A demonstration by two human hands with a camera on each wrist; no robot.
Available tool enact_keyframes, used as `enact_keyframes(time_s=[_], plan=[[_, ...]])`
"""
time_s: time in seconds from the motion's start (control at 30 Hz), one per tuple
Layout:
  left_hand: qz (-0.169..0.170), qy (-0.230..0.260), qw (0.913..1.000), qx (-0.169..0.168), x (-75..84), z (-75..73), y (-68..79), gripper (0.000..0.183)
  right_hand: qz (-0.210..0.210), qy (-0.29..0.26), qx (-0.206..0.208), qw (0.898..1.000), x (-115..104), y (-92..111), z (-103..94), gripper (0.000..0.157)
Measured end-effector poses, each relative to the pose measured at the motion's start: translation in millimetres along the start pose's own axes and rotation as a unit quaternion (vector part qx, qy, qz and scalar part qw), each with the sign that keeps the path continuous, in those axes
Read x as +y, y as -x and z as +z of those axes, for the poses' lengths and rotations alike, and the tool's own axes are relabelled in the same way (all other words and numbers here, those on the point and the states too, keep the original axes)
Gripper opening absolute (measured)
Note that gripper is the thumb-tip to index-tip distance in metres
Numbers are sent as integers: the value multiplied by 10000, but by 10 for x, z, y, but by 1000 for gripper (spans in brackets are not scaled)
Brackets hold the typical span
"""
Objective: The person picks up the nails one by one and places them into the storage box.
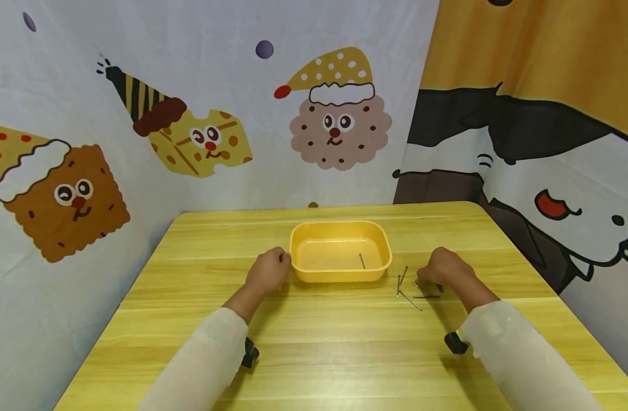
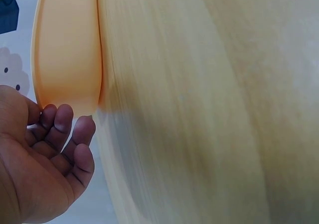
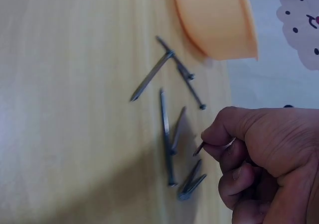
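1. When I look from the head view, I count one yellow tray (image 1: pixel 339 277) on the table (image 1: pixel 319 342), and one inner nail (image 1: pixel 362 262) lies in it, right of its middle. The left hand (image 1: pixel 269 271) is at the tray's left end; the right hand (image 1: pixel 447 267) is beyond its right end, among the loose nails (image 1: pixel 410 301).

2. In the left wrist view, the left hand pinches the tray's rim between thumb and fingers. I judge the tray light, smooth and a little flexible, so the rim is the proper place to grip.

3. In the right wrist view, the right hand's thumb and forefinger are together on one held nail (image 3: pixel 198 148), right of the tray. Beside it I count seven loose nails, some touching. They should be stiff, rather slippery, not fragile; better to take each by mid-shank, minding the point.
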State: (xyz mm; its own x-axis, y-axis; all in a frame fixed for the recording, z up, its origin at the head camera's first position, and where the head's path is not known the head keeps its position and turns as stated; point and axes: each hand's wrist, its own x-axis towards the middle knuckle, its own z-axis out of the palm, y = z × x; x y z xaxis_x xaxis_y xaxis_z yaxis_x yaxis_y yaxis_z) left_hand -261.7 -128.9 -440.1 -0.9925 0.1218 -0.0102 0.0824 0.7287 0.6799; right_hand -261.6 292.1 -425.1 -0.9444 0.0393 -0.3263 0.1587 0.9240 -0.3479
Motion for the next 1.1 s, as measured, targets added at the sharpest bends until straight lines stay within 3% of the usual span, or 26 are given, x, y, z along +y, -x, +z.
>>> enact_keyframes(time_s=[0.47, 1.1], plan=[[25, 28, 10000, -29, -4, -2, 7, 37, -116, -13, 76, 9999, -382, 54, -283, 40], [3, 23, 10000, -38, -19, 1, 16, 36, -52, 26, 80, 10000, -713, 24, -374, 43]])
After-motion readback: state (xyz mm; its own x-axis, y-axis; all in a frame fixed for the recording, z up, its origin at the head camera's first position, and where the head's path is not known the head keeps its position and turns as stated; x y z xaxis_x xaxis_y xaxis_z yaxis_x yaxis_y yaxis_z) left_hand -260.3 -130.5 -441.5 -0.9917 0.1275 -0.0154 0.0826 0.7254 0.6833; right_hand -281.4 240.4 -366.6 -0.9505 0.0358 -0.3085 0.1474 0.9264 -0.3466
